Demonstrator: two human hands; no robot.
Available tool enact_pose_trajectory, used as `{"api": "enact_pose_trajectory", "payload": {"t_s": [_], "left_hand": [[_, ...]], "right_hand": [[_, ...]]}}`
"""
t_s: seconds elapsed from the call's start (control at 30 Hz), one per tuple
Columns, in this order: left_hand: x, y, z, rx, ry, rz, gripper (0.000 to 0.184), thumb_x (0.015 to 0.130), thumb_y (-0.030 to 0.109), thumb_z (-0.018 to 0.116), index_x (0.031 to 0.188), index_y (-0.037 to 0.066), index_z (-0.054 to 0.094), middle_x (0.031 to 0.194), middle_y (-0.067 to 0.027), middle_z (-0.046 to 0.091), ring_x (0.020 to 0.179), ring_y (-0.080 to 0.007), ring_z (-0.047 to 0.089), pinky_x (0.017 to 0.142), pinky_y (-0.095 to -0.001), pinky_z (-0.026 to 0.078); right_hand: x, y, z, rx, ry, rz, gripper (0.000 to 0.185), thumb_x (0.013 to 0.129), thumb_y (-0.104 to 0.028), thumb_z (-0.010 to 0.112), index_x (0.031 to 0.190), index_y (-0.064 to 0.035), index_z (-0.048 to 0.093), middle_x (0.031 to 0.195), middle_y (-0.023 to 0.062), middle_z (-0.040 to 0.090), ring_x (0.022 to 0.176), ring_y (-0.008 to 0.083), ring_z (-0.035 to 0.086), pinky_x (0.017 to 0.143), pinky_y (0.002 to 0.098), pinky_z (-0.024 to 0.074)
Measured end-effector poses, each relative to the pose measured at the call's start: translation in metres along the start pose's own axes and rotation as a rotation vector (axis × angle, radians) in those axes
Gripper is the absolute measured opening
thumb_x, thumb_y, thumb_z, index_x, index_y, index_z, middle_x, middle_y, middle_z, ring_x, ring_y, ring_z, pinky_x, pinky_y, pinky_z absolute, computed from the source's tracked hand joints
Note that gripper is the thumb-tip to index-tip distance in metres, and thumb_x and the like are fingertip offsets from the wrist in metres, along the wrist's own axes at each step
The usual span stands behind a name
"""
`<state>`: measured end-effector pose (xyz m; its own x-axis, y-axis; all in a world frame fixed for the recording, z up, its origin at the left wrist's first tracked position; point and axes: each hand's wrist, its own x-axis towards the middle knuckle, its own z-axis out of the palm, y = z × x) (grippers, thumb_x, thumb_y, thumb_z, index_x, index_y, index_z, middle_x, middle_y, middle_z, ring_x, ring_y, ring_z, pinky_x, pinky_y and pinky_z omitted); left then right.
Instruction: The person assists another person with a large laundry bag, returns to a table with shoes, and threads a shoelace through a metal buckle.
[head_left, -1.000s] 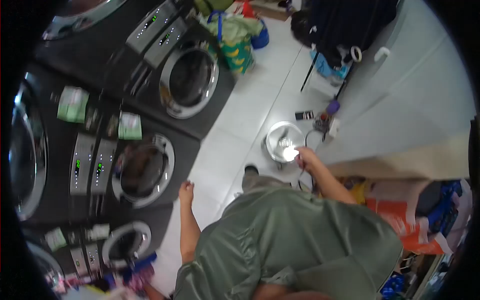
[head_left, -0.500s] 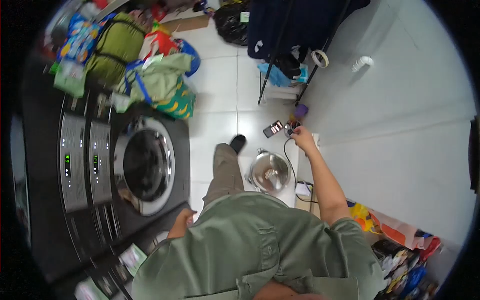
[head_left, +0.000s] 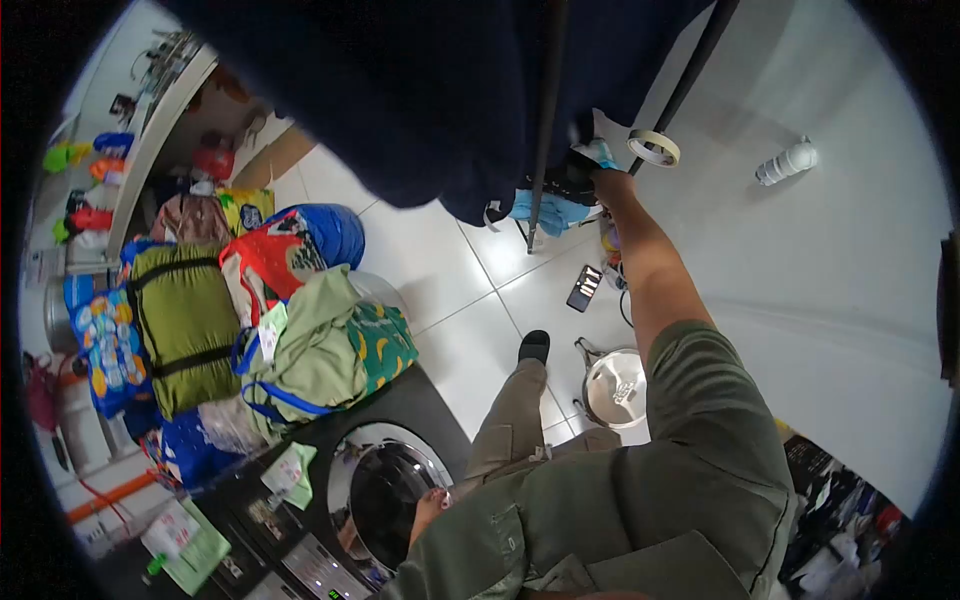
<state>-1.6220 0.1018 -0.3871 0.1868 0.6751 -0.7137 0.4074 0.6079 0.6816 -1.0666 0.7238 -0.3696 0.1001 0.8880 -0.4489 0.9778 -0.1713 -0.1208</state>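
Observation:
My right hand point(head_left: 610, 188) reaches forward to the drying rack point(head_left: 541, 150), beside a black item point(head_left: 570, 185) and a light blue cloth point(head_left: 550, 210). Its fingers are mostly hidden there, so I cannot tell what they grip. A roll of tape point(head_left: 654, 148) hangs on the rack leg just beyond that hand. Low by my body, my left hand point(head_left: 430, 510) is curled in front of the round washing machine door point(head_left: 395, 490). A small pale thing shows at its fingertips, too small to name.
On the floor lie a phone point(head_left: 584, 288) and a lidded metal pot point(head_left: 615, 390). Dark clothes point(head_left: 400, 90) hang overhead. A green rolled bundle point(head_left: 185, 330) and a banana-print bag point(head_left: 382, 345) are piled at left. A white pipe point(head_left: 787, 162) sticks out of the right wall.
My right hand has left the cable beside the phone and moved forward to the rack. The view has turned and come closer to the hanging clothes. My left hand stays low by my body.

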Motion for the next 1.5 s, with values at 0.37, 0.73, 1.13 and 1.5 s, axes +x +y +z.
{"api": "enact_pose_trajectory", "payload": {"t_s": [0.37,0.73,1.13,1.5], "left_hand": [[0.093,0.146,-0.034,-0.141,0.186,-0.172,0.019,0.081,0.022,0.055,0.075,0.006,0.048,0.062,0.0015,0.047,0.055,-0.0075,0.044,0.048,-0.022,0.035],[0.123,0.205,0.155,0.643,-0.149,0.097,0.029,0.075,0.028,0.058,0.092,0.004,0.06,0.072,-0.0052,0.059,0.062,-0.0151,0.054,0.056,-0.0284,0.044],[0.099,0.292,0.531,0.922,-0.625,0.346,0.035,0.074,0.03,0.058,0.096,0.003,0.06,0.088,-0.0132,0.062,0.082,-0.0234,0.059,0.072,-0.0302,0.045],[0.014,0.438,1.011,0.623,-1.18,-0.636,0.086,0.061,0.067,0.057,0.123,0.011,0.035,0.118,-0.0136,0.04,0.102,-0.0279,0.045,0.081,-0.0453,0.038]], "right_hand": [[-0.291,0.02,-0.054,0.196,0.235,-0.078,0.021,0.071,-0.029,0.06,0.084,-0.0121,0.059,0.075,0.0126,0.059,0.074,0.0312,0.057,0.062,0.0421,0.0447],[-0.738,0.168,0.141,0.628,0.021,0.576,0.026,0.069,-0.033,0.058,0.085,-0.0134,0.06,0.082,0.0123,0.06,0.081,0.029,0.057,0.067,0.0409,0.0453],[-0.977,0.323,0.267,1.042,0.142,1.29,0.03,0.07,-0.033,0.058,0.087,-0.0081,0.062,0.085,0.0134,0.061,0.082,0.0291,0.058,0.07,0.0382,0.0462],[-0.903,0.611,0.092,0.868,0.544,0.923,0.024,0.077,-0.025,0.054,0.092,-0.006,0.053,0.072,0.0196,0.058,0.07,0.0351,0.057,0.06,0.0427,0.0433]]}}
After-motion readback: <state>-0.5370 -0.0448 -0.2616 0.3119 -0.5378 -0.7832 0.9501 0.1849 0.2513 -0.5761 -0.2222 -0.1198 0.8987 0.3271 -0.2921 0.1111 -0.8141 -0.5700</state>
